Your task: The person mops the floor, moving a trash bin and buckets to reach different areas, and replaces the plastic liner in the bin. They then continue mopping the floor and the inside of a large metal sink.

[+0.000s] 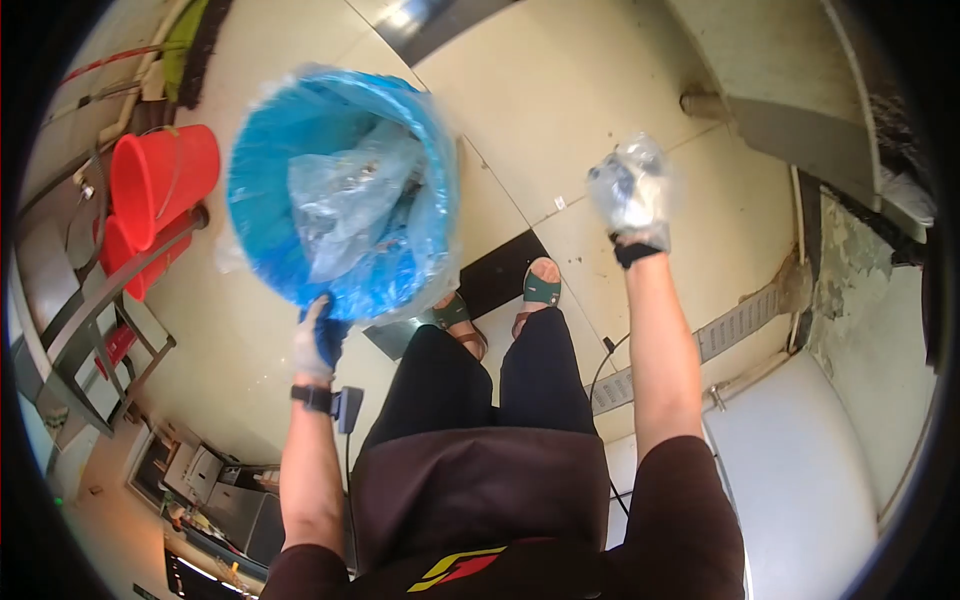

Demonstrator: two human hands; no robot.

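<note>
My left hand (318, 345), in a glove with dark blue on the fingers, grips the near rim of a round bin lined with a blue plastic bag (255, 190). The bin's mouth faces up toward me. Inside it lies crumpled clear plastic (345, 205) with some darker bits of waste. Well to the right of the bin, my right hand (635, 238) is held out over the floor, closed on a shiny bunch of clear plastic (638, 180). The plastic covers most of those fingers.
Red buckets (180, 175) sit at the left beside a metal rack (85, 310). Tiled floor (540, 90) spreads ahead, with my sandalled feet (541, 285) in the middle. A slotted drain cover (740, 325) and a white panel (790, 450) are on the right.
</note>
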